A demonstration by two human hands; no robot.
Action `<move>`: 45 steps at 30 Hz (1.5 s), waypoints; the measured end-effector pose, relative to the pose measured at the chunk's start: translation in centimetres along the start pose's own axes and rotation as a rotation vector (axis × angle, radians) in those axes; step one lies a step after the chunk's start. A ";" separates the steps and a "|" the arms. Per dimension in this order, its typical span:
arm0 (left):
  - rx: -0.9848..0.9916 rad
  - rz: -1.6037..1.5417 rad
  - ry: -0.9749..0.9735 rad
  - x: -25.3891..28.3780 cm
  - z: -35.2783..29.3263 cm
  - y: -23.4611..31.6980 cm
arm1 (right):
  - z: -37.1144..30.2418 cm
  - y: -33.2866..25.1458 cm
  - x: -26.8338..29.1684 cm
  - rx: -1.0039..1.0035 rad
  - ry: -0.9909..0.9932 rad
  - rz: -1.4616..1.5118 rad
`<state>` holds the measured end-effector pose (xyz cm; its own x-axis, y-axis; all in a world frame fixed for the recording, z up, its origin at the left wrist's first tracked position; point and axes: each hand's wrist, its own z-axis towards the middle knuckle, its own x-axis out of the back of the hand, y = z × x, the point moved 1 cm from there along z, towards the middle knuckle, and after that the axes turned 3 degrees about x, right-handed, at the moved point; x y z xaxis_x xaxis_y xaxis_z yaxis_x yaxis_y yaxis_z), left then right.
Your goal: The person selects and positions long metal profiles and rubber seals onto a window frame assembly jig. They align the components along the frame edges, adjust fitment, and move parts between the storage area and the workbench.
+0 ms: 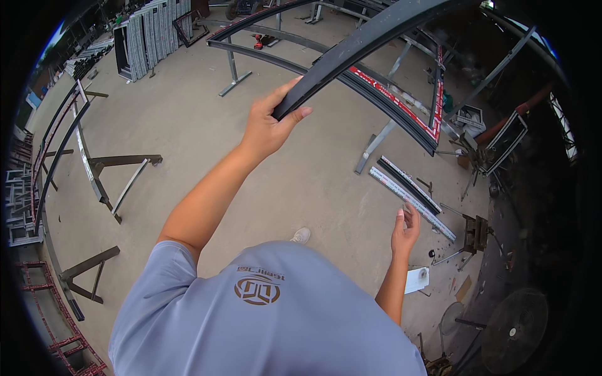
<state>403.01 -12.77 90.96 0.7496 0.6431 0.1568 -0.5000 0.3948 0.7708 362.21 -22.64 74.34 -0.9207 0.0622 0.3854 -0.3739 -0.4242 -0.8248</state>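
A long dark grey metal profile (357, 56) slants up and away to the right in front of me. My left hand (266, 127) is raised and closed round its near end, thumb on the lower side. Behind it, a dark window-type frame (276, 61) with red printed film along its right part rests on metal stands. Held low at my right side, my right hand (406, 233) is empty, its fingers loosely bent and apart from the thumb. Beyond that hand, white and dark profile strips (407, 191) lie on the floor. The profile's far end runs out of view.
Metal trestles (128, 161) carrying long profiles stand at the left. Stacked frames (147, 41) lean at the far left, and a red power tool (258, 42) sits beyond the frame. At the right are a small metal machine (475, 234) and a round fan (513, 332).
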 end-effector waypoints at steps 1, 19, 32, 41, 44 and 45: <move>-0.012 0.030 -0.021 -0.8 1.1 -0.7 | 2.7 -0.6 -0.4 0.001 0.032 0.049; -0.209 0.567 -0.462 -3.0 13.0 -19.5 | 25.8 -6.6 -6.0 -0.022 0.369 0.654; -0.420 0.724 -0.747 5.8 24.6 -33.1 | 29.9 13.0 -3.1 -0.776 0.939 0.535; -0.602 0.784 -0.798 3.2 34.7 -34.1 | 30.0 28.4 2.7 -0.983 1.105 0.645; -0.601 0.810 -0.836 2.1 37.4 -33.5 | 31.3 32.3 4.8 -0.845 1.102 0.798; -0.583 0.831 -0.842 1.6 38.1 -33.5 | 32.0 33.6 5.6 -0.820 1.169 0.810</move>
<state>437.50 -49.92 88.90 0.0636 0.3111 0.9482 -0.8929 0.4421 -0.0852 348.09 -65.45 61.99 -0.3319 0.8450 -0.4194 0.6133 -0.1445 -0.7765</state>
